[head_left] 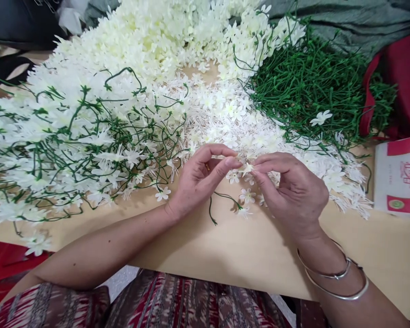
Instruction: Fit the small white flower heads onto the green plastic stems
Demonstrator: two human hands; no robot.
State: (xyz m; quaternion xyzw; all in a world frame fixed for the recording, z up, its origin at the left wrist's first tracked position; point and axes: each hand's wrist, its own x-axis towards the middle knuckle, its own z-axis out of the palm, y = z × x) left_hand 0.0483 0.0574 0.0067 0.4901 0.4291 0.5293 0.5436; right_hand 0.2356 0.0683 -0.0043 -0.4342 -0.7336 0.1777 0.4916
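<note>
My left hand point(208, 175) and my right hand point(290, 189) meet over the front of the table, fingertips almost touching. Thumb and finger of the right pinch a small white artificial flower point(248, 168). The left is closed in a pinch just beside it; whether it grips the same flower or a tiny part is too small to make out. Below the hands lies a green plastic stem point(230, 197) with a white blossom at its end. Loose white petals and pale thin pieces point(225, 114) spread behind the hands.
Left is a heap of white flowers on green stems point(89, 136). A mound of cream blossoms point(157, 41) rises at the back. Bare green stems point(310, 86) pile up right, beside a red bag point(403, 82) and a white-and-red packet point(401, 177). The wooden table point(177, 246) ends near my lap.
</note>
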